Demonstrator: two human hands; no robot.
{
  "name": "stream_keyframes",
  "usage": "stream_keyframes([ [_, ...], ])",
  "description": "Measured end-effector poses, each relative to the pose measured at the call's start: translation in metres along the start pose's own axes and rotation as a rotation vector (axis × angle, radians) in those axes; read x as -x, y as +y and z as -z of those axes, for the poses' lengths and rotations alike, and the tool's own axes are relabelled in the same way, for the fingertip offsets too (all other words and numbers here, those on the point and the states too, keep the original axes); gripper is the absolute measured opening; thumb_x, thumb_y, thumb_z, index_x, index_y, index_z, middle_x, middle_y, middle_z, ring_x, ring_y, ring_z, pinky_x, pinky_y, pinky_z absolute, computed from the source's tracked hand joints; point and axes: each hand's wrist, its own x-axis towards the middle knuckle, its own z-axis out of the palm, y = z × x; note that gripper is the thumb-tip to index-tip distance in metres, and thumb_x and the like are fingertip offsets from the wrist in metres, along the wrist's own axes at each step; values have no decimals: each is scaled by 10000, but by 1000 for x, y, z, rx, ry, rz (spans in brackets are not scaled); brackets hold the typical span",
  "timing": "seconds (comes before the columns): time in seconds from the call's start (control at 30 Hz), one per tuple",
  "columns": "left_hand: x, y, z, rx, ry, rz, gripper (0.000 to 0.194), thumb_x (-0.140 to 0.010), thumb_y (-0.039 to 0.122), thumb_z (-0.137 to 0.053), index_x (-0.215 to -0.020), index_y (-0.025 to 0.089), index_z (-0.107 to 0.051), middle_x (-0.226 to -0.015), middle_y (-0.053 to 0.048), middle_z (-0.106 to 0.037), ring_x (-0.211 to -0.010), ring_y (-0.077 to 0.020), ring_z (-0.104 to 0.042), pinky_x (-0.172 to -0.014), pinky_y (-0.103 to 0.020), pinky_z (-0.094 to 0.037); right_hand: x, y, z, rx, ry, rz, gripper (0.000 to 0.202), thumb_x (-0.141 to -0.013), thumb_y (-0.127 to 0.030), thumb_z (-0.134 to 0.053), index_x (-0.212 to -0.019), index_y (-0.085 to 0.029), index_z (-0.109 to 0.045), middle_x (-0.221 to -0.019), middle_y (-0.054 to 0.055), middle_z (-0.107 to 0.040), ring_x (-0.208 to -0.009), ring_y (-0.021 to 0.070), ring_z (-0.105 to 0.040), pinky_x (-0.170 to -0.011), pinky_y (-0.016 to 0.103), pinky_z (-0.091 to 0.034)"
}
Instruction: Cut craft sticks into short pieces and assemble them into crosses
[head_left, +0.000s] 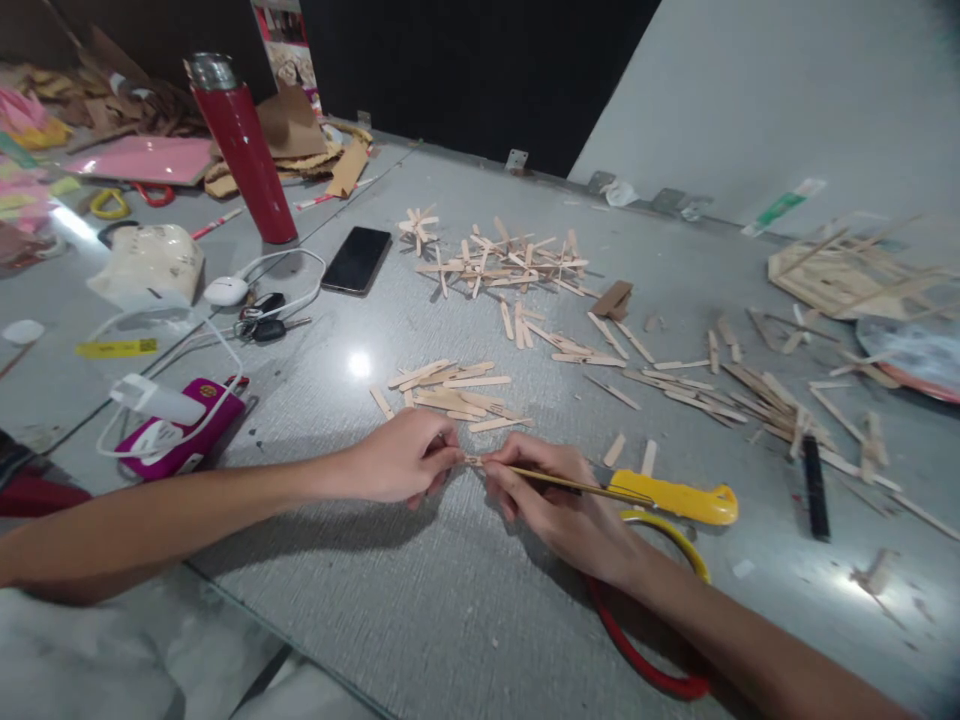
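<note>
My left hand (409, 455) is closed in a pinch on a small wooden piece (473, 461), whose exact shape is mostly hidden by the fingertips. Facing it, my right hand (551, 495) is closed around a thin brown stick (577, 484) that slants back over the hand. The stick's front end lies by the right fingertips, which meet the small piece. Just beyond both hands lies a loose pile of flat wooden craft sticks (457, 395). A yellow utility knife (675, 497) rests beside my right hand. Scissors with a red and yellow handle (637, 640) lie partly under my right forearm.
Joined craft-stick pieces (510, 262) sit farther back, with more loose sticks (765, 400) to the right. A black marker-like object (815, 488) lies there. Leftward are a phone (358, 260), a red flask (244, 150), keys (270, 328), and a purple power bank (184, 425) with cables.
</note>
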Motion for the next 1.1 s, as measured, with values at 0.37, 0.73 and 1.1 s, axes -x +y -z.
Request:
stream_keyframes([
  [0.37,1,2,-2,36,24,42,294,-1036,247,-478,-745,210,-497,-541,52,-567,-371,-100,-529,-415,-201,-365,5,4,-3,9,103,50,344,-1066,-390,-548,-766,-225,-588,-562,-32,-602,-467,116,-544,-493,247,-443],
  [0.73,11,3,-21,31,210,-272,229,-1083,312,-393,-914,212,-511,-611,54,-597,-436,-87,-566,-506,-191,-431,26,16,-16,55,418,365,63,-1061,-256,-562,-1041,-262,-621,-770,46,-790,-482,177,-697,-417,291,-526],
  [1.1,15,0,-23,51,185,-362,312,-1082,266,-374,-820,197,-528,-590,57,-599,-404,-65,-573,-492,-161,-441,22,14,-9,253,336,675,332,-1024,-59,-514,-1296,-238,-584,-814,25,-784,-574,162,-753,-479,232,-589],
])
